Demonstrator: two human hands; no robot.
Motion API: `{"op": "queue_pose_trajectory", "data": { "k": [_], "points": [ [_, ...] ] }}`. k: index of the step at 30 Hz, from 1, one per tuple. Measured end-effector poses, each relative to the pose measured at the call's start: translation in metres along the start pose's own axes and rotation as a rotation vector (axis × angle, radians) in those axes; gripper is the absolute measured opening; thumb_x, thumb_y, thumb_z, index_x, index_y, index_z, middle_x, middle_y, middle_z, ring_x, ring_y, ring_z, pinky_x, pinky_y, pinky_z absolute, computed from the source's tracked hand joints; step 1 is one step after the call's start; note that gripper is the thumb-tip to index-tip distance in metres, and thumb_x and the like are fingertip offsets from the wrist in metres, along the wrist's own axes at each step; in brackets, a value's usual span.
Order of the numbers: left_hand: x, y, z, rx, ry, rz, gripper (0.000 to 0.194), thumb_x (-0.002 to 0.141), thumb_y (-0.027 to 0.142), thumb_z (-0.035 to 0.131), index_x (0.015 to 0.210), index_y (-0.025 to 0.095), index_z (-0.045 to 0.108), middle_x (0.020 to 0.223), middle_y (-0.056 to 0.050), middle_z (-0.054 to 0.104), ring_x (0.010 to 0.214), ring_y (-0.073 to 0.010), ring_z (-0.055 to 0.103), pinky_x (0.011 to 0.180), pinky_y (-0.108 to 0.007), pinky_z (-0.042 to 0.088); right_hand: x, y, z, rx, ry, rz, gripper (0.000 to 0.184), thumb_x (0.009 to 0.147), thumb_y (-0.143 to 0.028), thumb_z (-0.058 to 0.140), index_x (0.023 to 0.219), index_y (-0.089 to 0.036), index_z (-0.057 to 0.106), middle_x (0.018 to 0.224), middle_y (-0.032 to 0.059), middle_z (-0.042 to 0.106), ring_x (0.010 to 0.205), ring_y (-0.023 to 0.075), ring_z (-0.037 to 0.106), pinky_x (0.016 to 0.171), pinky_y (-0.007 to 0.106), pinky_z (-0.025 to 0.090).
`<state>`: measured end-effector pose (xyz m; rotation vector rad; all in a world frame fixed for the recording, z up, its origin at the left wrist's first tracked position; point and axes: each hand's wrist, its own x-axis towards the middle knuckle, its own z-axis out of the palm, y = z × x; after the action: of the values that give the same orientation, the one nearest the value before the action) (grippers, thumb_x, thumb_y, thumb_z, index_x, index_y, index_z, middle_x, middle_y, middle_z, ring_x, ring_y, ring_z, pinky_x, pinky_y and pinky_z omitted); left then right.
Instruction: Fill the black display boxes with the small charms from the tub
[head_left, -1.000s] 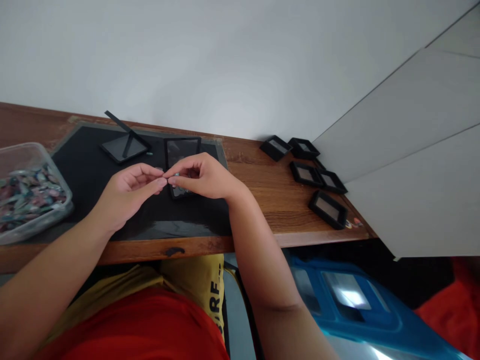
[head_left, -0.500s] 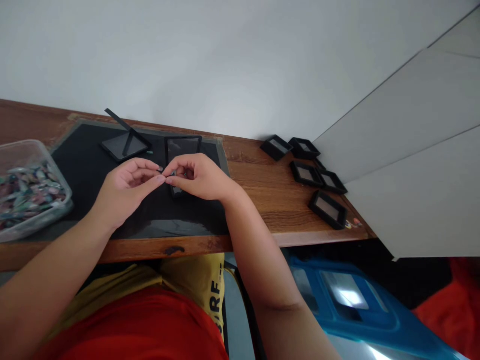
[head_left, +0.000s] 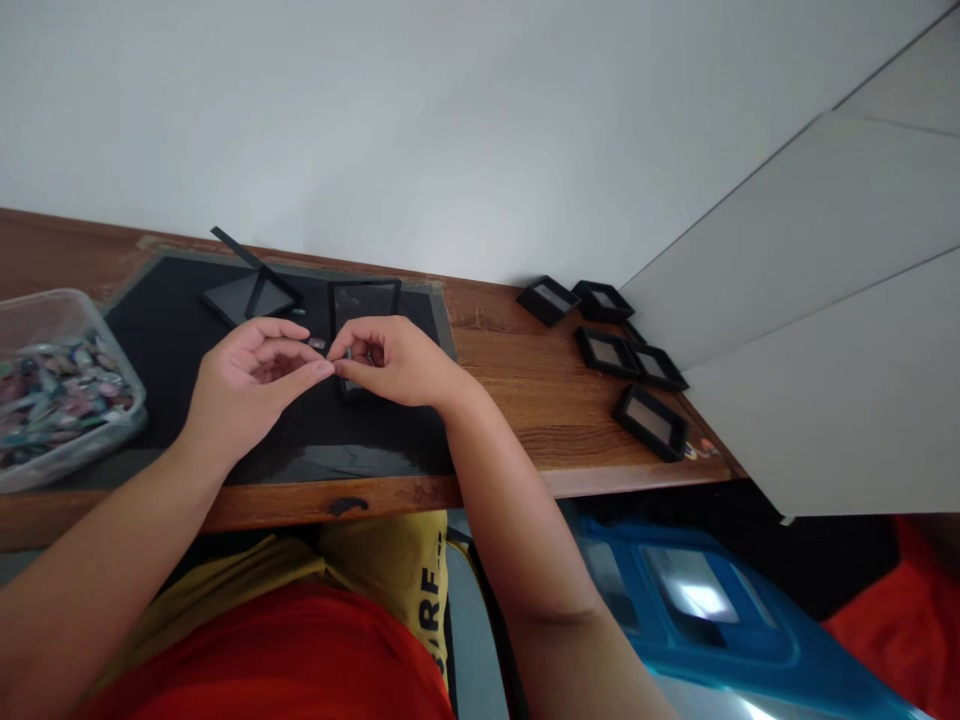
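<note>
My left hand (head_left: 251,375) and my right hand (head_left: 397,362) meet at their fingertips over a black mat (head_left: 300,420). Both are closed in a pinch, and whatever sits between the fingertips is too small to make out. Just beyond them a small pinkish polished stone (head_left: 317,343) lies on the mat, with a small green stone (head_left: 298,311) farther back. Partly behind my right hand is a black-framed box (head_left: 365,285). A second black box (head_left: 255,297) with its lid raised stands at the back left.
At the left is a clear plastic tub (head_left: 135,400) of many coloured stones (head_left: 60,390). Several small black window boxes (head_left: 652,420) sit on the wooden table (head_left: 510,370) at the right. A white wall (head_left: 375,130) rises behind. A blue plastic object (head_left: 720,600) is below right.
The fingers of my left hand have opened slightly away from the pinkish stone, which now shows on the mat. My hands stay together at the fingertips. The view has shifted slightly.
</note>
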<state>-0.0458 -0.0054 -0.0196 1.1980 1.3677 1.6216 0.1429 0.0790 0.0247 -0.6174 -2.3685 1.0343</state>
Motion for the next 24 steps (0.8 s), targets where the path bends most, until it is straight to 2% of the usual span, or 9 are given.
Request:
{"op": "queue_pose_trajectory", "data": {
  "k": [7, 13, 19, 24],
  "points": [
    [-0.0027, -0.0005, 0.0016, 0.015, -0.014, 0.096, 0.033, 0.068, 0.028, 0.094, 0.094, 0.023, 0.074, 0.083, -0.001, 0.079, 0.072, -0.0146, 0.071, 0.072, -0.027, 0.057, 0.0001, 0.0015, 0.0027, -0.006, 0.01, -0.019, 0.012, 0.089, -0.026, 0.066, 0.091, -0.015, 0.071, 0.071, -0.0039, 0.058, 0.067, 0.0095, 0.05, 0.069, 0.025, 0.037],
    [-0.0028, -0.0007, 0.0024, 0.016, 0.004, 0.144, 0.04, 0.067, 0.028, 0.094, 0.1, 0.022, 0.073, 0.09, -0.002, 0.079, 0.078, -0.0158, 0.073, 0.069, -0.026, 0.057, -0.001, -0.0029, 0.0029, -0.003, 0.019, -0.019, 0.011, 0.089, -0.024, 0.064, 0.09, -0.015, 0.07, 0.069, -0.0049, 0.056, 0.066, 0.0091, 0.049, 0.069, 0.025, 0.038],
    [-0.0003, -0.0031, 0.0042, -0.018, -0.096, -0.02, 0.043, 0.062, 0.036, 0.096, 0.095, 0.019, 0.074, 0.09, -0.005, 0.079, 0.078, -0.0172, 0.073, 0.069, -0.027, 0.059, -0.0015, -0.0057, 0.0033, -0.014, 0.043, -0.004, 0.012, 0.089, -0.024, 0.064, 0.094, -0.016, 0.072, 0.07, -0.0053, 0.055, 0.067, 0.0093, 0.048, 0.069, 0.025, 0.036],
    [-0.0014, 0.0002, 0.0049, 0.007, -0.084, -0.057, 0.04, 0.063, 0.038, 0.096, 0.091, 0.018, 0.076, 0.087, -0.006, 0.08, 0.078, -0.0176, 0.073, 0.07, -0.028, 0.059, -0.0016, -0.006, 0.0035, 0.002, 0.056, 0.0, 0.011, 0.088, -0.023, 0.066, 0.094, -0.016, 0.072, 0.069, -0.0057, 0.053, 0.067, 0.0091, 0.047, 0.07, 0.026, 0.037]
  ]
}}
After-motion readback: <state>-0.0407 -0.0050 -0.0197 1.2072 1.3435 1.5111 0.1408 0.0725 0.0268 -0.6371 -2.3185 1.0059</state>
